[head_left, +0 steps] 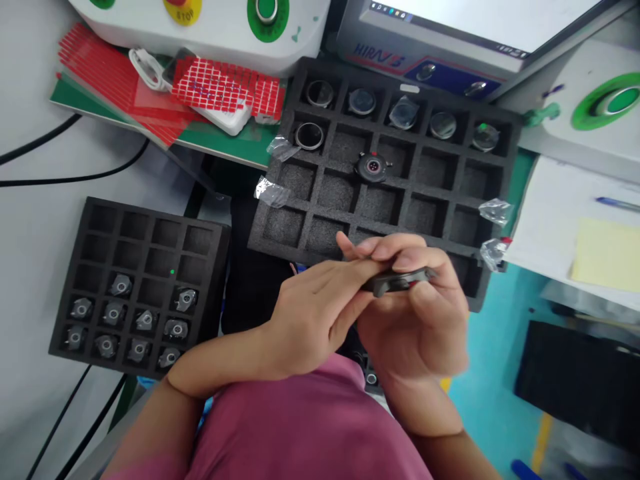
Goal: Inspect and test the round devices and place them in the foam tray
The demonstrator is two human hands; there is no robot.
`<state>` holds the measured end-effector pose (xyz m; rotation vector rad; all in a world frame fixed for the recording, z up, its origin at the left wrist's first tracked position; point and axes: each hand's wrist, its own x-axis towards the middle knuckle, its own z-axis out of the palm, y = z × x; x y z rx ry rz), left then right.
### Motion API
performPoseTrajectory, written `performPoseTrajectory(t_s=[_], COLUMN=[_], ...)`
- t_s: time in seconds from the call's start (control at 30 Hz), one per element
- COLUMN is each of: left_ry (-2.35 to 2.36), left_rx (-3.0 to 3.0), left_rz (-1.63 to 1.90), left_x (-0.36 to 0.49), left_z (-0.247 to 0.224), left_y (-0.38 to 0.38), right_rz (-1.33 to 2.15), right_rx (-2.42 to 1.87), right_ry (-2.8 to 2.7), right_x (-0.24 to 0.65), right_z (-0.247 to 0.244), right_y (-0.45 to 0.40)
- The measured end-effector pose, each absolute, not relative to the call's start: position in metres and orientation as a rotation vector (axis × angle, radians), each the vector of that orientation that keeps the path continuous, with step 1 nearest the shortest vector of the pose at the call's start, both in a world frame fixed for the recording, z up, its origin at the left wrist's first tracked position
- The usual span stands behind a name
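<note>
Between my two hands, in front of my chest, is a dark watch case [400, 283] seen edge-on, with a small red spot on its side. My left hand [313, 310] pinches its left end between thumb and fingers. My right hand [420, 313] grips the other end, thumb below and fingers above. Just beyond them lies a black foam tray [345, 193] with square pockets. One watch case [373, 167], its round sensor side up, rests across the dividers there. Several round watch parts, such as the ringed one [309, 136], sit in the far pockets.
A second foam tray [135, 260] at left holds several watch cases in its near pockets. Red adhesive sheets [220, 87] and a white cable [147, 70] lie at the back left. Scraps of clear film [273, 192] cling to the tray edges. A monitor [425, 47] stands behind.
</note>
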<state>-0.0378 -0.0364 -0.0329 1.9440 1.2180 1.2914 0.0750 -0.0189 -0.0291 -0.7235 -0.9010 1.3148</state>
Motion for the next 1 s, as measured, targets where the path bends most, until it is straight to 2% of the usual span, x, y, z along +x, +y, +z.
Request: performPoseTrajectory(t_s=[0.43,0.7,1.0], left_ry=[1.212,1.282,1.408], left_rx=[2.149,1.931,2.051], left_rz=[1.499,1.394,1.341], left_x=[-0.039,-0.043,-0.04], left_z=[-0.037,-0.031,-0.027], left_y=[-0.036,-0.039,-0.043], right_rz=[1.423,1.512,1.37], right_rx=[-0.702,-0.674,-0.6], right_ry=[-0.743,-0.92,-0.953], right_x=[0.068,0.077,0.069], right_z=[-0.018,-0.023,-0.029], right_y=[-0.027,-0.024,-0.026])
